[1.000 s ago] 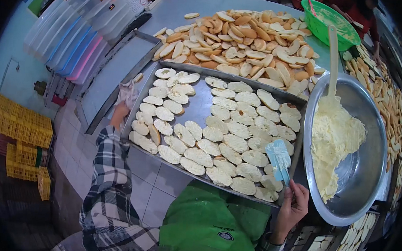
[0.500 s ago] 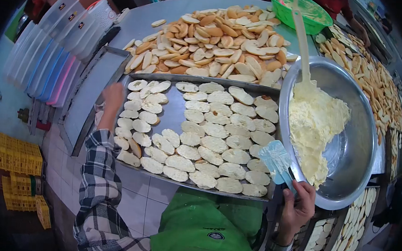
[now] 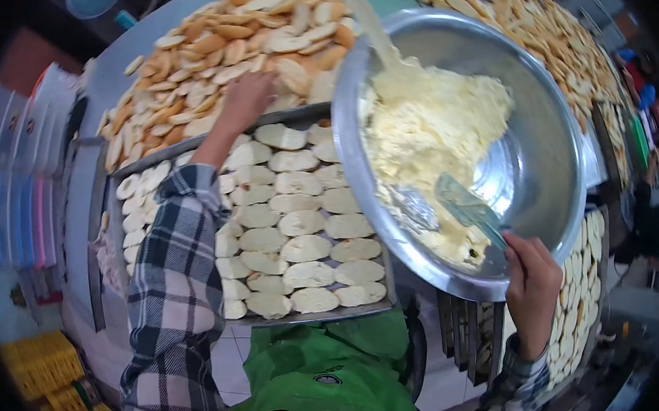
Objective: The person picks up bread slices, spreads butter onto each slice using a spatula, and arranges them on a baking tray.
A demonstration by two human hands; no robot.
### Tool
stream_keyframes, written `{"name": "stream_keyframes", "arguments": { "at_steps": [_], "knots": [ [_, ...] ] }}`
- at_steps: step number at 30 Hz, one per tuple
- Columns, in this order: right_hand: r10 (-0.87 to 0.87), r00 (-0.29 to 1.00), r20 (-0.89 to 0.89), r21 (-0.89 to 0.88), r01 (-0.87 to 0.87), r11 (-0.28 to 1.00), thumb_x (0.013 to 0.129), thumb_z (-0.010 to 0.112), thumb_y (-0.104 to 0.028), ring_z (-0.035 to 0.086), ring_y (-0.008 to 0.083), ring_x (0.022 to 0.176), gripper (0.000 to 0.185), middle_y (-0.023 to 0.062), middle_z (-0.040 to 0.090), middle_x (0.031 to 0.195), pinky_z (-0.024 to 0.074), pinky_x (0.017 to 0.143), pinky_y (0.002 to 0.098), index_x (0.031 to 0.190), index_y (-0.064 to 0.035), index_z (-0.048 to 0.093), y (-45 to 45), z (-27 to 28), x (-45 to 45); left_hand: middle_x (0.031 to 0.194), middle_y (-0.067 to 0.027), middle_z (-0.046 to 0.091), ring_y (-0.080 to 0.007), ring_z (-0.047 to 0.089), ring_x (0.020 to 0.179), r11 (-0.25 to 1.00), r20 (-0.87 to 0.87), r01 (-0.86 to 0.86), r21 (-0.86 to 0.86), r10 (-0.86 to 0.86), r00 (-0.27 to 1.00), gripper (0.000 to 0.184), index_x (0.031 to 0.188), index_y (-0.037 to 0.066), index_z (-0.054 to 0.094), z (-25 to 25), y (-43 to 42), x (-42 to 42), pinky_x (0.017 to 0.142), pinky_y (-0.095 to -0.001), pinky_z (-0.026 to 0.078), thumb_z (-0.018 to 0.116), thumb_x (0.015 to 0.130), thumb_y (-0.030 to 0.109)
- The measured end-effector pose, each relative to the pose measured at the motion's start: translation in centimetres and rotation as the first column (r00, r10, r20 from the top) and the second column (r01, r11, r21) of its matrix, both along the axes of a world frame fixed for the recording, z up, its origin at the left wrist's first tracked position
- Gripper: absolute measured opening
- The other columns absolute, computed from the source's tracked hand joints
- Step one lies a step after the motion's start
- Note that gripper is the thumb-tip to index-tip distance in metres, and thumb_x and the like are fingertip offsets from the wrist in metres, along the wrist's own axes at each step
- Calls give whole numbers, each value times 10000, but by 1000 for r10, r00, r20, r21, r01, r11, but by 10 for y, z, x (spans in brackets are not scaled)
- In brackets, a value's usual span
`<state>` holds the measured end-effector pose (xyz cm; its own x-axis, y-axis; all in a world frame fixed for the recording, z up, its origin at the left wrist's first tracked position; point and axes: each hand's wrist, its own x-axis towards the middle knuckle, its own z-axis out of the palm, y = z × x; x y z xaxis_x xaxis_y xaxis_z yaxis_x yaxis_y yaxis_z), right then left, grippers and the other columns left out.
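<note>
My right hand (image 3: 534,285) is closed round the handle of a pale blue spatula (image 3: 466,203), its blade over the cream (image 3: 434,129) in a large metal bowl (image 3: 574,200). My left hand (image 3: 250,97) reaches to the near edge of a heap of bread slices (image 3: 203,51); its fingertips are blurred, and whether they hold a slice cannot be made out. Below my left arm lies a metal tray (image 3: 394,282) with rows of cream-covered slices (image 3: 301,223). A long pale paddle (image 3: 362,13) stands in the cream, leaning on the bowl's far rim.
Stacked plastic boxes (image 3: 12,214) stand at the left, above yellow crates (image 3: 42,365). An empty-looking metal tray (image 3: 83,226) and a cloth (image 3: 109,263) lie left of the filled tray. More bread (image 3: 517,35) is beyond the bowl; filled trays (image 3: 579,299) are at the right.
My left hand has gone from the tray's left side to the bread heap. My right hand has brought the spatula from the tray's edge into the bowl. The view has shifted right.
</note>
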<state>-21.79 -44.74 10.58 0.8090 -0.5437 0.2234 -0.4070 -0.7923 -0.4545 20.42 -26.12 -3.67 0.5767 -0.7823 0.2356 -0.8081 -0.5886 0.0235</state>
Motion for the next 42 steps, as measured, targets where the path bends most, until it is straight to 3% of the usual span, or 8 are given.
{"name": "stream_keyframes", "arguments": {
  "at_steps": [7, 10, 13, 17, 21, 23, 27, 42],
  "knots": [
    [157, 915, -371, -67, -195, 978, 701, 575, -62, 565, 338, 640, 78, 162, 578, 680, 448, 579, 404, 729, -14, 628, -49, -19, 41, 839, -84, 585, -252, 548, 869, 995, 13, 75, -62, -74, 997, 296, 965, 82, 553, 5, 15, 0, 715, -372, 415, 664, 713, 192],
    [175, 747, -642, 7, -222, 975, 692, 549, -106, 585, 342, 658, 125, 166, 588, 658, 473, 618, 411, 683, -18, 637, -60, -51, 63, 794, -82, 567, -204, 559, 807, 868, -373, -249, -430, 80, 924, 210, 952, 25, 518, 18, 33, -13, 684, -284, 416, 588, 777, 119],
    [228, 761, -607, 79, -227, 971, 697, 530, -98, 592, 337, 652, 140, 165, 595, 652, 476, 615, 412, 692, -13, 642, -54, -76, 85, 912, -93, 546, -166, 562, 849, 702, -675, -542, -462, 118, 728, 263, 1010, -8, 455, 50, 55, -47, 732, -265, 429, 552, 806, 128],
    [382, 844, -377, 339, -258, 905, 725, 543, -102, 610, 268, 587, 162, 160, 614, 652, 478, 565, 371, 771, 1, 659, -66, -79, 98, 1020, -113, 512, -179, 534, 942, 562, -907, -721, -405, -348, 239, 399, 1168, 8, 377, 68, 91, -110, 785, -291, 452, 499, 807, 124],
    [351, 875, -332, 564, -115, 818, 725, 586, -131, 590, 139, 503, 179, 131, 619, 620, 463, 510, 267, 801, 12, 664, -94, -33, 75, 1069, -127, 482, -185, 532, 938, 554, -892, -776, -302, -452, 24, 490, 1243, -8, 318, 67, 133, -165, 761, -282, 480, 489, 798, 103],
    [279, 772, -571, 362, -68, 930, 684, 509, -138, 602, 350, 686, 205, 205, 609, 721, 487, 669, 406, 759, -29, 666, -93, -18, 57, 1082, -135, 489, -186, 539, 920, 498, -896, -835, -234, -444, -15, 464, 1247, 0, 319, 65, 149, -191, 760, -293, 493, 470, 816, 83],
    [304, 672, -675, 279, -148, 949, 682, 501, -105, 597, 369, 699, 191, 198, 612, 741, 489, 675, 405, 756, -39, 664, -62, -18, 31, 1142, -158, 483, -210, 543, 959, 353, -871, -922, -158, -490, -39, 449, 1276, 9, 290, 62, 172, -230, 828, -348, 484, 434, 854, 62],
    [164, 977, -135, 582, -56, 811, 759, 541, -142, 585, 386, 681, 203, 233, 600, 738, 458, 632, 418, 829, 17, 646, -22, -6, 52, 1329, -215, 310, -335, 399, 1186, 391, -672, -870, -299, -734, -99, 534, 1340, 7, 165, 68, 166, -290, 969, -434, 398, 420, 908, 188]
  ]
}}
